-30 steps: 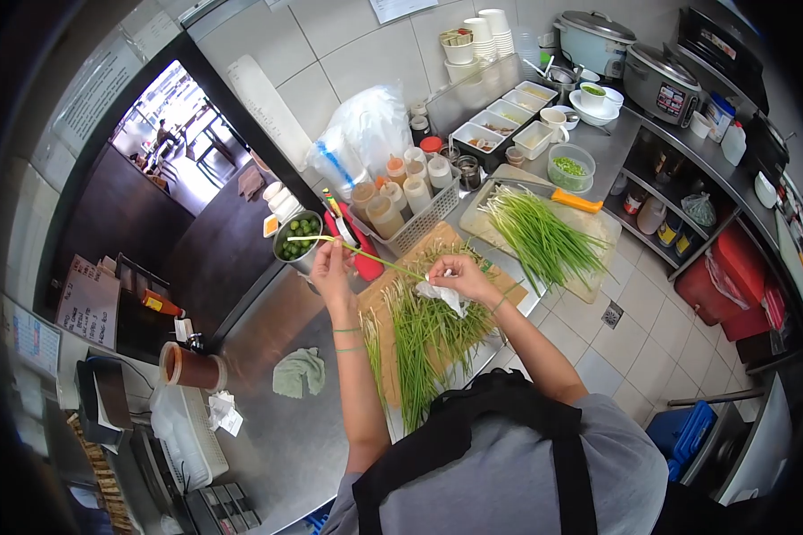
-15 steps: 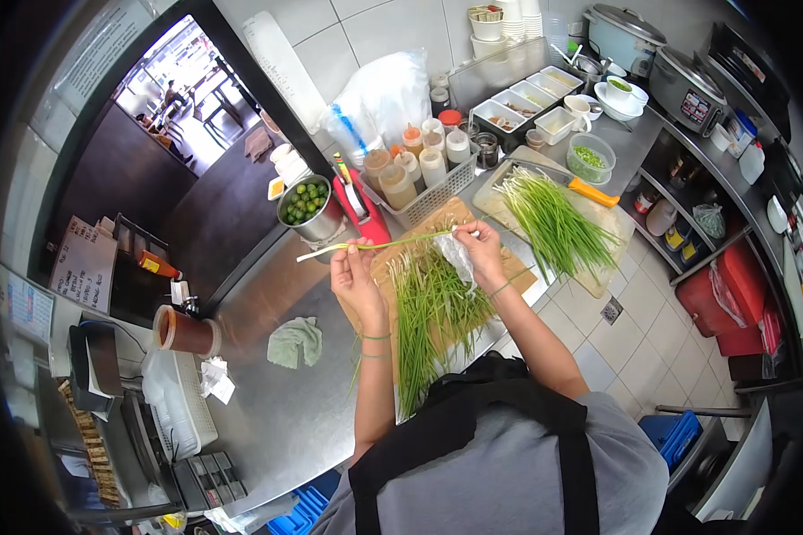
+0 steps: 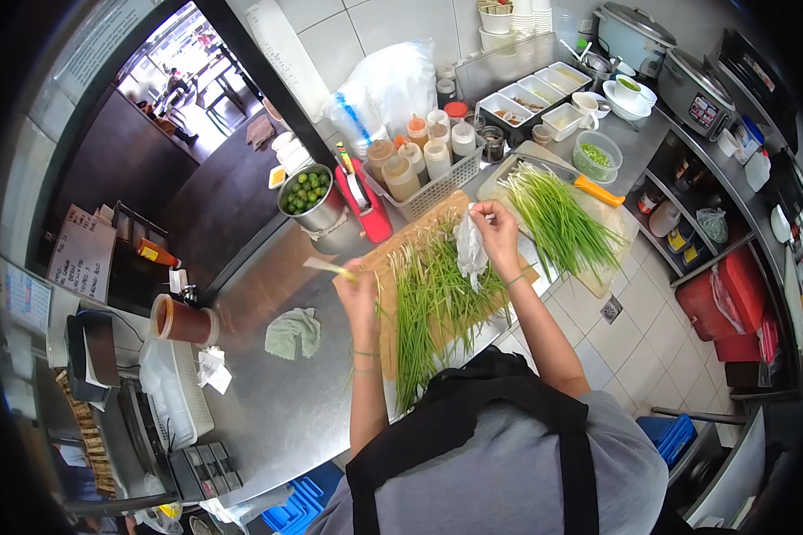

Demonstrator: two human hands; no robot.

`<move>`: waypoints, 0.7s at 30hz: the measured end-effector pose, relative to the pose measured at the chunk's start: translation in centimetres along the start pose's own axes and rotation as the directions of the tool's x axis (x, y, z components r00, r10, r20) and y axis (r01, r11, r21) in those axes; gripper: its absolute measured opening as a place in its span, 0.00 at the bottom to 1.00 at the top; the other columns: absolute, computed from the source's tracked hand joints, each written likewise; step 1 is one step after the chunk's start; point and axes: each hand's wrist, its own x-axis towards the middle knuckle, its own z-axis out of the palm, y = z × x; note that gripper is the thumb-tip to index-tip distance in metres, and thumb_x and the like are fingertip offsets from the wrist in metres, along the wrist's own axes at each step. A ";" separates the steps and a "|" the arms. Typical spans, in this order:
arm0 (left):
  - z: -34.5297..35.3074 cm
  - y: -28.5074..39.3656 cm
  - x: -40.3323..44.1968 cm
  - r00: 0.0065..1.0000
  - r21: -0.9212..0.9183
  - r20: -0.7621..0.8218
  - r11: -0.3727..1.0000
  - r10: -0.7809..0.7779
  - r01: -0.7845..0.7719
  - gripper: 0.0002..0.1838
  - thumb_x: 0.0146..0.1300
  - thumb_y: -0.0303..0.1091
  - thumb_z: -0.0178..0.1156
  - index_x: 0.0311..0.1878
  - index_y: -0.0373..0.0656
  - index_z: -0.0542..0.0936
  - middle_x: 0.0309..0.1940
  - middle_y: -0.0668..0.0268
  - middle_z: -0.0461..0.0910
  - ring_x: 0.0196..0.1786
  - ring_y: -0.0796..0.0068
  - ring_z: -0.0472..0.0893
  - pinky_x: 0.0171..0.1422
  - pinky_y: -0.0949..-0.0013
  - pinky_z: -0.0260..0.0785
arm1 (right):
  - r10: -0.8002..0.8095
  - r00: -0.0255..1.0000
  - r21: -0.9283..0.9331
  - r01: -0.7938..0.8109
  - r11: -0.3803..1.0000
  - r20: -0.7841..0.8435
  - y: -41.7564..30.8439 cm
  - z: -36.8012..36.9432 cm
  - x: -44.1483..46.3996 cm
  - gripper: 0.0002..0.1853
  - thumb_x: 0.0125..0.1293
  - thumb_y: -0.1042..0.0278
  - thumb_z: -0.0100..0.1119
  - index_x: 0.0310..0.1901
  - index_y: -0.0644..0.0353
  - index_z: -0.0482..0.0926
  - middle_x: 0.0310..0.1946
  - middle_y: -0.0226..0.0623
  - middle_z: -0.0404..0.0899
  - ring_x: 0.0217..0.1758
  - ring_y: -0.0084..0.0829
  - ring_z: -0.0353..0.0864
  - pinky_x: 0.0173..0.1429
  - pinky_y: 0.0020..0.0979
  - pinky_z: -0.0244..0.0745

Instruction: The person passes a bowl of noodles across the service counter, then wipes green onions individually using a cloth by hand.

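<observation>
My left hand is closed around a spring onion, slightly blurred, whose pale root end sticks out to the left. The rest of that stalk is mostly hidden by the hand. Between the fingertips of my right hand hangs a crumpled white tissue, thin and possibly damp. Below both hands, a loose pile of spring onions covers much of a wooden board. Farther right, a neater bunch of spring onions lies on a pale cutting board.
A knife with an orange handle rests on the pale board, behind the bunch. Behind the wooden board stand a red tape dispenser, a basket of sauce bottles and a pot of green limes. A green cloth lies on the steel counter.
My left hand has moved down with the spring onion, whose far end has left my right hand's fingers. My right hand has shifted slightly right and up, still with the white tissue.
</observation>
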 end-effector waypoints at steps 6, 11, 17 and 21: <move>1.4 -7.4 2.4 0.969 0.690 0.237 0.714 -0.066 -0.120 0.09 0.49 0.36 0.64 0.27 0.39 0.81 0.18 0.70 0.76 0.22 0.81 0.72 0.28 0.74 0.64 | -0.090 0.992 -0.165 0.103 0.981 0.085 -1.2 0.4 -0.7 0.05 0.57 0.74 0.54 0.33 0.65 0.71 0.25 0.43 0.76 0.30 0.39 0.78 0.36 0.32 0.70; 3.1 -6.1 2.6 0.962 0.793 0.096 0.604 -0.257 0.082 0.12 0.42 0.40 0.67 0.26 0.41 0.82 0.16 0.63 0.76 0.21 0.75 0.74 0.30 0.70 0.66 | -0.026 0.983 -0.106 0.046 0.993 0.181 -0.2 0.5 -1.2 0.06 0.55 0.79 0.55 0.35 0.64 0.71 0.28 0.40 0.78 0.33 0.33 0.79 0.39 0.30 0.71; 2.5 -7.9 3.4 0.970 0.788 0.106 0.614 -0.221 0.054 0.11 0.41 0.38 0.68 0.26 0.41 0.82 0.16 0.64 0.76 0.21 0.77 0.73 0.29 0.70 0.66 | 0.222 0.935 0.268 -0.297 0.917 0.275 1.6 0.5 -1.1 0.09 0.52 0.82 0.58 0.36 0.67 0.73 0.29 0.33 0.78 0.31 0.21 0.76 0.39 0.21 0.70; 1.8 -8.6 3.5 0.981 0.569 0.157 0.822 -0.110 0.002 0.10 0.45 0.34 0.67 0.29 0.39 0.82 0.19 0.70 0.76 0.20 0.80 0.70 0.24 0.72 0.63 | 0.391 0.861 0.369 -0.496 0.786 0.326 2.2 0.2 -1.1 0.07 0.53 0.81 0.59 0.34 0.66 0.76 0.28 0.32 0.78 0.30 0.20 0.75 0.38 0.19 0.70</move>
